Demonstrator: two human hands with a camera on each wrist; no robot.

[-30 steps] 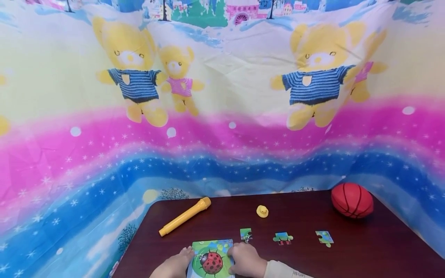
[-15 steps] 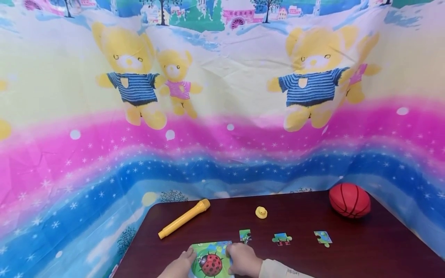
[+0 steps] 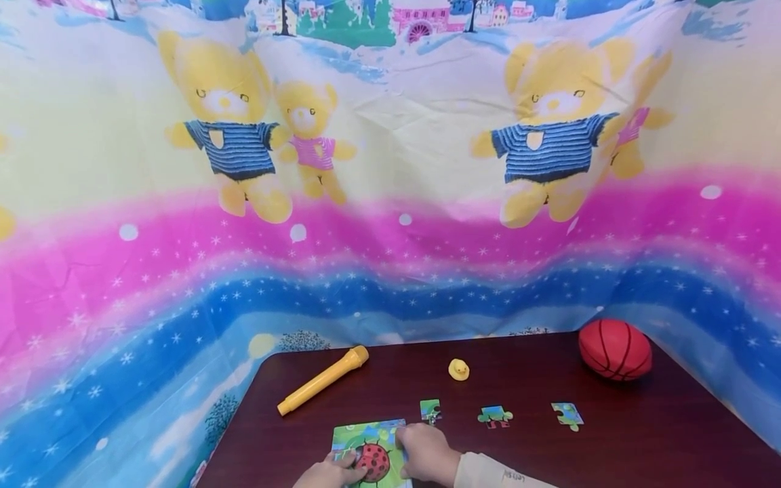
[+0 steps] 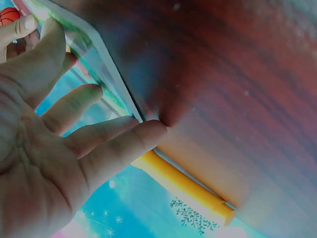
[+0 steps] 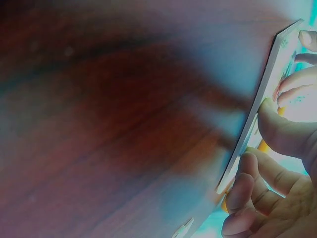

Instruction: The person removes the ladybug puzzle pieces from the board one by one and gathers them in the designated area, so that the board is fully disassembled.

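A flat ladybug puzzle point(image 3: 381, 461) in a thin-edged board lies at the table's near side in the head view. My left hand point(image 3: 329, 476) reaches over its left part, thumb and fingertips on the picture by the ladybug. In the left wrist view that hand point(image 4: 44, 144) has loosely spread fingers, the outer ones crossing the board's edge point(image 4: 116, 79). On the right side, my right hand point(image 3: 430, 454) holds the board's border. The right wrist view shows this hand point(image 5: 287, 183) with thumb and forefinger tips at the edge point(image 5: 255, 106) and the other fingers curled.
Three loose puzzle pieces lie beyond and right of the board: a near one point(image 3: 430, 409), a middle one point(image 3: 495, 415) and a far-right one point(image 3: 568, 415). Behind are a yellow toy microphone point(image 3: 323, 381), a small yellow duck point(image 3: 459, 369) and a red ball point(image 3: 615, 349). A bear-print cloth point(image 3: 396, 291) hangs behind.
My left hand has moved from the board's left edge rightward onto the picture, partly covering the ladybug's left side. The right hand stays at the right edge.
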